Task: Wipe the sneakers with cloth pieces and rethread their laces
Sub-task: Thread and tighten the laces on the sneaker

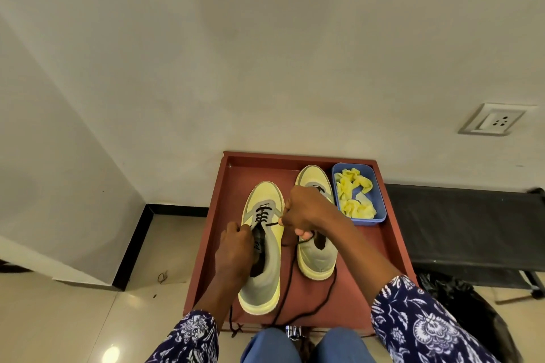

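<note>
- The left sneaker (263, 247) is shown on the red-brown tabletop (348, 297), toe pointed away from the person; its upper is pale yellow with grey panels, and its sole is yellow.
- A black lace (263, 214) is seen crossed through the upper eyelets near the toe, while the eyelets nearer the tongue are unlaced.
- The lace's loose ends are trailed over the near edge of the tabletop, between the two shoes and toward the knees.
- The left hand (236, 247) is held at the shoe's left eyelet row, its grip pinched on the lace there.
- The right hand (309, 213) is held between the shoes, its grip curled and pinched on the lace's other end at the right eyelet row.
- The right sneaker (317, 256), of matching colours, is placed just beside the first; its middle is partly hidden by the right hand.
- A blue tray (379, 209) with crumpled yellow cloth pieces (355, 194) is set in the far right corner of the tabletop, beside the right sneaker's toe.
- A wall socket (497, 119) is seen on the white wall; a black cot (460, 221) is placed to the right.
</note>
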`<state>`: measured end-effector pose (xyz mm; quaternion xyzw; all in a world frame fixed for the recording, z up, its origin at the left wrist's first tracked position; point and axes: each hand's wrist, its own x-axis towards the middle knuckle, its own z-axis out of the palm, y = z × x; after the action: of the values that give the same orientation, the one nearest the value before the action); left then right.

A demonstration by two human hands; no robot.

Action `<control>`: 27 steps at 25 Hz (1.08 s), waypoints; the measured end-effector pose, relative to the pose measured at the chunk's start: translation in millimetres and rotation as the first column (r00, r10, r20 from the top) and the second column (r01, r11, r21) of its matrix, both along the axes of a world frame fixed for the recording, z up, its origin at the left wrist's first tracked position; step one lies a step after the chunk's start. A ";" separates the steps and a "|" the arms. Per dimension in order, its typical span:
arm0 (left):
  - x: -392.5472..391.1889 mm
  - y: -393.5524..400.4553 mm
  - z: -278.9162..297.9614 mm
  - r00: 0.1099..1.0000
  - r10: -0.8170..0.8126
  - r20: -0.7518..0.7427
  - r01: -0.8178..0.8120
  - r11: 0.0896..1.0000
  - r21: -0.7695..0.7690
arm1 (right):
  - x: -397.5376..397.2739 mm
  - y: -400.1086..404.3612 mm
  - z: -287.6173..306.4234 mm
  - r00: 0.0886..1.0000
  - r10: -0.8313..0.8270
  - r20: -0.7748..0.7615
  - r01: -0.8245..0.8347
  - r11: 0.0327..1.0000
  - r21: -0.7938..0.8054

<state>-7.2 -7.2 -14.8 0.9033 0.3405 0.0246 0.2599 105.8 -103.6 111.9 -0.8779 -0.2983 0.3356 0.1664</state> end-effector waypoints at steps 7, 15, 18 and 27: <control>-3.0 -1.9 -2.7 0.998 -0.049 -0.046 0.052 0.997 0.055 | 6.7 -4.0 54.3 1.000 -0.023 0.013 0.022 0.996 0.089; 6.6 14.2 11.5 0.996 0.057 -0.074 -0.070 0.980 -0.186 | 0.1 -9.1 53.7 0.999 -0.047 -0.025 0.050 0.988 0.143; 5.9 18.6 18.3 0.995 0.050 -0.084 -0.070 0.966 -0.251 | -0.8 -9.2 54.4 0.997 -0.068 -0.023 0.071 0.981 0.178; 5.3 11.2 36.6 0.990 -0.006 -0.140 -0.016 0.988 -0.155 | -2.7 -13.2 59.3 0.995 -0.099 -0.002 0.097 0.976 0.197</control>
<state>-1.8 4.0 21.9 0.8789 0.3609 -0.0649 0.3052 103.1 -116.8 171.2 -0.8721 -0.2870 0.2924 0.2676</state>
